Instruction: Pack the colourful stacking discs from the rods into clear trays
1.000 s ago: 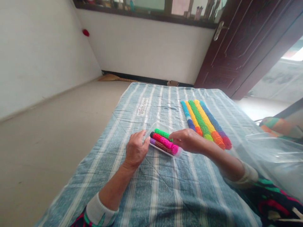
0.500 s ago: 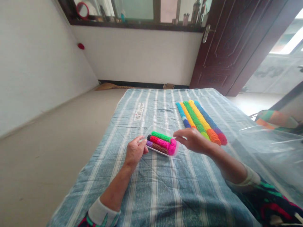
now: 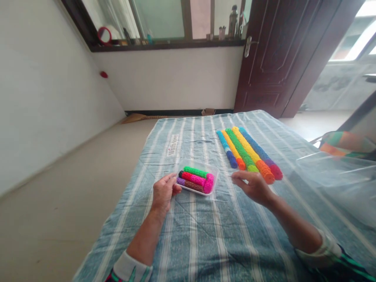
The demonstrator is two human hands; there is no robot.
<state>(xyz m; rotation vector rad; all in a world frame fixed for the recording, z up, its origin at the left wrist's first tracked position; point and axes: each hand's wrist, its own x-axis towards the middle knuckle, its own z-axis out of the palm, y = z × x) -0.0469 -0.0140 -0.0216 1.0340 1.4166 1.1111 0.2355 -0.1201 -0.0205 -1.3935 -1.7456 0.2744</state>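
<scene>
Right hand (image 3: 254,188) now clear of clear tray (image 3: 214,175), fingers loosely spread, empty. Left hand (image 3: 163,192) still pinches tray's left end; short rolls (image 3: 194,179) packed inside.

One legible marking found. A white label (image 3: 174,144) sits on the blue-and-white striped cloth (image 3: 205,235), left of centre in the frame and about mid-height. Its dark lettering reads "With love": two words, with a capital W. The line of text runs along the stripes, from the near end toward the far end, so it reads sideways in this view. The letters are small and slightly soft. Any print on the bottle (image 3: 233,15) on the window sill (image 3: 164,44), at the upper edge, is too small to read.
</scene>
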